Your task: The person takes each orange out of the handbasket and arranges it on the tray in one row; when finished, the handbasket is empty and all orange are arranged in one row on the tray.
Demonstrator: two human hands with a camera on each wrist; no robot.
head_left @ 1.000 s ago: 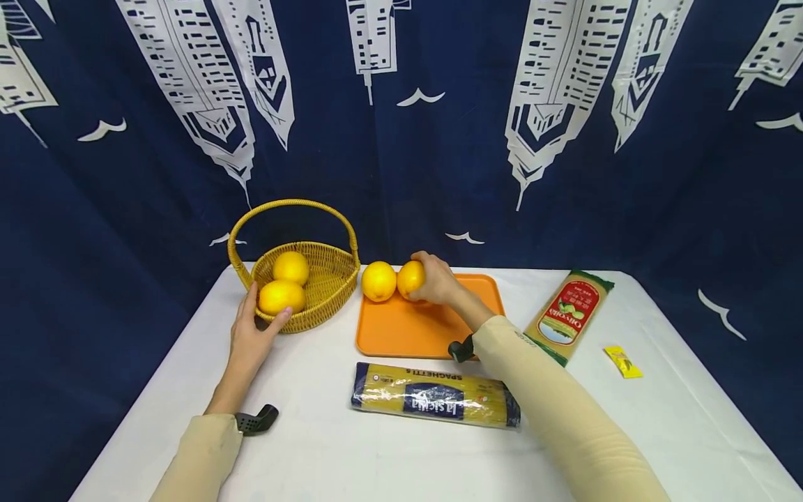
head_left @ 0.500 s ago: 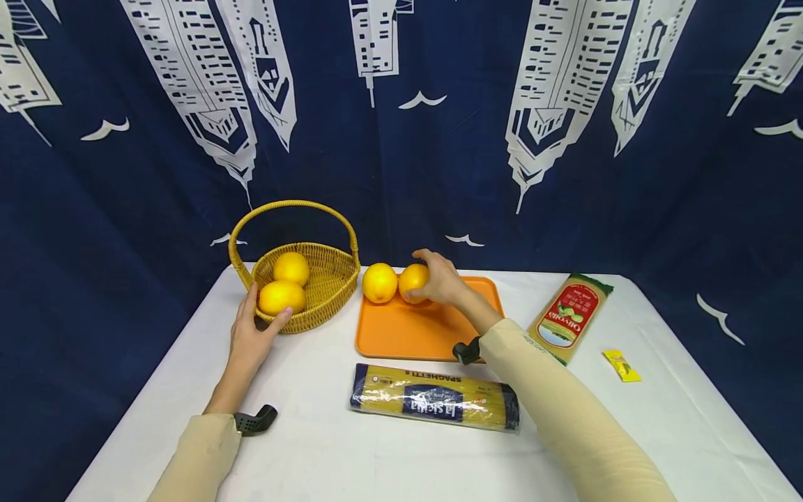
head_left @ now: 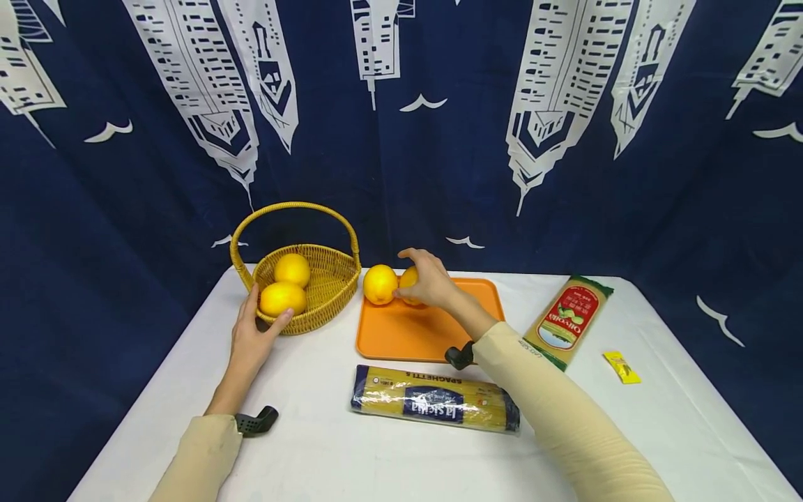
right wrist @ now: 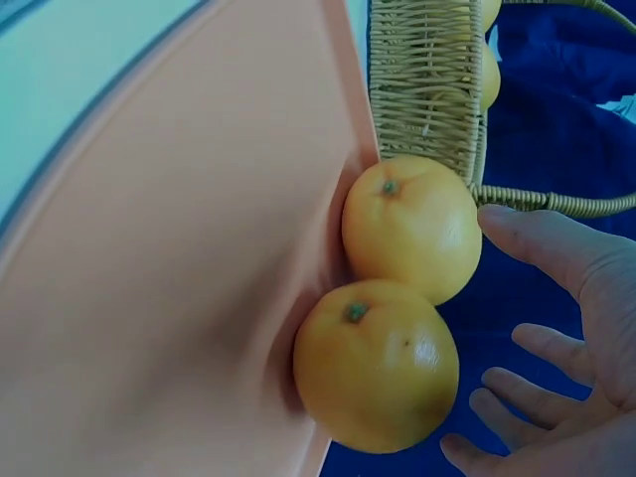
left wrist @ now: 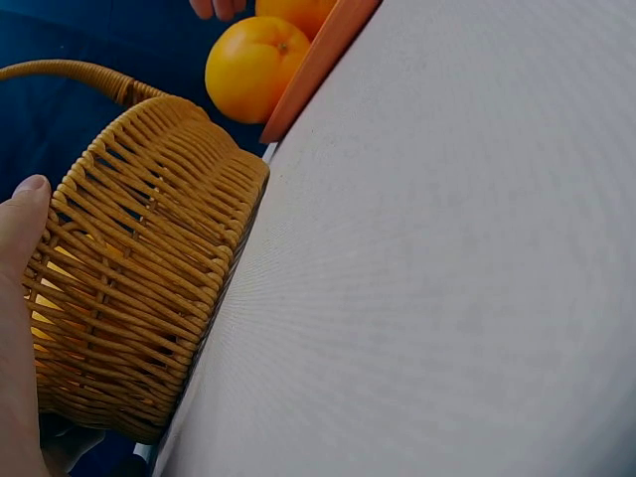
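My left hand [head_left: 249, 340] holds the side of a wicker basket [head_left: 332, 301], thumb at the front rim in the left wrist view. Inside the basket lie two yellow fruits, the front one [head_left: 284, 298] oval, the back one [head_left: 292, 270] rounder. Two oranges sit side by side at the back edge of an orange tray [head_left: 401, 338]: a left orange [head_left: 379, 284] and a right orange [head_left: 408, 279], partly hidden by my right hand [head_left: 434, 281]. That hand hovers at the oranges, fingers spread and apart from the fruit in the right wrist view, thumb near the left orange [right wrist: 412, 229].
A spaghetti pack [head_left: 434, 397] lies in front of the tray. To the right are a green and brown Olivoilà packet [head_left: 568, 319] and a small yellow sachet [head_left: 622, 366]. The basket's tall handle [head_left: 295, 205] arches upward. A dark blue patterned curtain [head_left: 452, 174] hangs behind the table.
My right hand, earlier around the right orange, has loosened from it and shifted left towards the left orange. The left hand and basket stay put.
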